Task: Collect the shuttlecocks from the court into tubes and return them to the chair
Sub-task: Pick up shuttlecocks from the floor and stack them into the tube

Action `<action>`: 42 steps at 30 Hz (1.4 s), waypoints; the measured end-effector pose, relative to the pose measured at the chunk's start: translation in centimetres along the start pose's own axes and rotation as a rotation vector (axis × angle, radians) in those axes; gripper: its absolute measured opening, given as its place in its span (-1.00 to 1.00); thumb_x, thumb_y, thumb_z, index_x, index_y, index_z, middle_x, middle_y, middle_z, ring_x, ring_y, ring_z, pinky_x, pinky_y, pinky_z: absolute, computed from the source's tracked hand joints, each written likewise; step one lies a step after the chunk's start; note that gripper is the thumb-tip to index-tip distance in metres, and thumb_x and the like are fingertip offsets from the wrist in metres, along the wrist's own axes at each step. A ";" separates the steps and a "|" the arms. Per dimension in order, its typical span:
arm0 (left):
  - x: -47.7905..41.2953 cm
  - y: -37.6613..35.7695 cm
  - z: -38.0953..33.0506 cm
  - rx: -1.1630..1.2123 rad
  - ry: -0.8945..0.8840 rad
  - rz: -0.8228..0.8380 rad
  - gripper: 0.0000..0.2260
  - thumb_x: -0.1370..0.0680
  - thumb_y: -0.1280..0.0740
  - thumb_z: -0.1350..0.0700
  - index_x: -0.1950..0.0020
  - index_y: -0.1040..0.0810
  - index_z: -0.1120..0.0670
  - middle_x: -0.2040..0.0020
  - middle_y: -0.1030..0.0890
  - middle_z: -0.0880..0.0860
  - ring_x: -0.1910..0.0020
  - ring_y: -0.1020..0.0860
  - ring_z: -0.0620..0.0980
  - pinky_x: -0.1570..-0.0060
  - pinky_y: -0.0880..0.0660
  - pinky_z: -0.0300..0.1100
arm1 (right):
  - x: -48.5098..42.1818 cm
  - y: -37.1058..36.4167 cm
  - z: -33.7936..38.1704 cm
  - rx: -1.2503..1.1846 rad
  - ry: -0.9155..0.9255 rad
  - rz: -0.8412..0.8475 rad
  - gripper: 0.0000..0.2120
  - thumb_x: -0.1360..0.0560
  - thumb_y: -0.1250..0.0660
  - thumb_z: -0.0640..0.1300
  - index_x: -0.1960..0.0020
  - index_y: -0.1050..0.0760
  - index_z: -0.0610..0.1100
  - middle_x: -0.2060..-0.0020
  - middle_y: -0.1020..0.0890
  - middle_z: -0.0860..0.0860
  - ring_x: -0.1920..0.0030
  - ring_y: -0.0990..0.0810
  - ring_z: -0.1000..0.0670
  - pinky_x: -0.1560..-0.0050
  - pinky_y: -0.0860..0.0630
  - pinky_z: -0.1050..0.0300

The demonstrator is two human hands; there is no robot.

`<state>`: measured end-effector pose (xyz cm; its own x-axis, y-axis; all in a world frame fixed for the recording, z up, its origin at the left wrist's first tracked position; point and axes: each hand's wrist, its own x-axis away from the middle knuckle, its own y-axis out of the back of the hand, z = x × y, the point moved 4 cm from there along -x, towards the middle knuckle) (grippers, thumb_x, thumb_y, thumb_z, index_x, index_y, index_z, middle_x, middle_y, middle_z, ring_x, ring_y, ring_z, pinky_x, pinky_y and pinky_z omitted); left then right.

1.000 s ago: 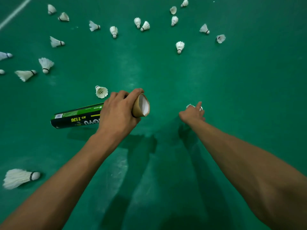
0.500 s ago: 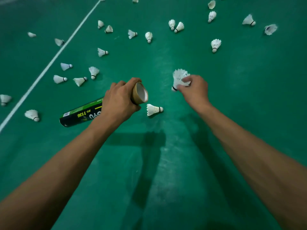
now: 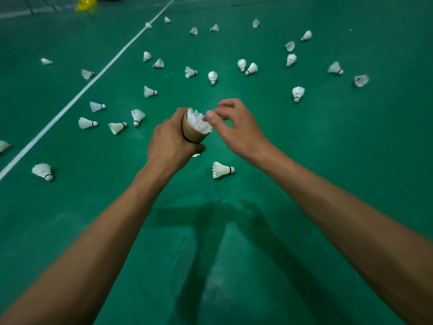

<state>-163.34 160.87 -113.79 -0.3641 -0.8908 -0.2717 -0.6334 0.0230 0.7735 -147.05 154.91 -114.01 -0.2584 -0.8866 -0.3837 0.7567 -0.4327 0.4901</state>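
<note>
Left hand (image 3: 172, 143) is wrapped round the top end of a cardboard tube (image 3: 191, 134), with the fingers curled behind it and the thumb side towards the camera. Only the brown mouth and a dark band just under it show, and the rest of the tube is hidden by the hand. The mouth tips up and towards one o'clock. A shuttlecock (image 3: 196, 121) sits in it, its white feathers fanning out past the rim. How many more lie beneath it cannot be seen.

At three o'clock of the tube, the right hand (image 3: 239, 130) has its fingers loosely arched. Its thumb (image 3: 208, 116) lies against the feather tips, but I cannot tell whether it pinches them or only touches them.

On the green court floor (image 3: 328, 160), the nearest shuttlecock (image 3: 221, 170) lies on its side at five o'clock of the tube, cork pointing to three o'clock. A scrap of white feather (image 3: 195, 155) peeks out just under the left hand.

Many loose shuttlecocks (image 3: 297, 93) are scattered over the floor from eight o'clock round through twelve to two o'clock. A small cluster (image 3: 116, 127) sits at nine o'clock of the tube.

A white line (image 3: 77, 96) runs from the eight o'clock edge of the view up towards twelve. Far off at eleven o'clock is a blurred yellow object (image 3: 85, 4).
</note>
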 end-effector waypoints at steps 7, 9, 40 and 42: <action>-0.7 1.4 1.3 -0.055 -0.084 -0.004 -0.46 -0.31 -0.40 -0.14 -0.28 -0.42 -0.21 -0.02 -0.67 0.05 -0.01 -0.59 0.24 0.04 -0.57 0.12 | 0.4 -3.3 5.5 0.133 0.125 0.028 -0.55 -0.65 -0.23 0.09 0.35 -0.44 -0.10 0.45 -0.46 0.05 0.36 -0.43 -0.01 0.25 -0.36 0.02; -0.5 1.2 1.6 -0.062 -0.113 0.002 -0.56 -0.39 -0.26 -0.08 -0.28 -0.42 -0.20 0.01 -0.67 0.06 0.02 -0.59 0.25 0.06 -0.57 0.12 | 0.1 -6.2 5.2 0.056 -0.002 0.182 -0.53 -0.66 -0.21 0.15 0.36 -0.36 -0.05 0.39 -0.42 0.09 0.32 -0.44 0.02 0.23 -0.34 0.12; -1.5 -3.2 11.9 -0.185 0.043 0.092 -0.25 -0.30 -0.64 -0.01 -0.42 -0.41 -0.14 -0.14 -0.59 0.15 -0.13 -0.48 0.29 -0.06 -0.47 0.09 | 0.9 -15.6 -16.1 0.443 -0.457 0.135 -0.82 -0.50 -0.40 -0.05 0.06 -0.60 -0.18 0.18 -0.65 -0.15 0.13 -0.63 -0.18 0.15 -0.50 0.02; -1.6 -2.9 11.7 -0.179 0.040 0.084 -0.25 -0.30 -0.65 -0.01 -0.42 -0.42 -0.13 -0.14 -0.60 0.16 -0.14 -0.49 0.29 -0.06 -0.47 0.09 | -0.4 -14.3 -14.2 0.182 -0.442 -0.068 -0.72 -0.51 -0.42 0.01 0.22 -0.59 -0.18 0.36 -0.61 -0.09 0.30 -0.55 -0.06 0.21 -0.52 -0.02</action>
<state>-168.89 167.52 -122.30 -0.3808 -0.9066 -0.1816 -0.4694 0.0204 0.8827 -149.25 163.75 -132.04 -0.5644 -0.8226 -0.0694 0.6217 -0.4789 0.6198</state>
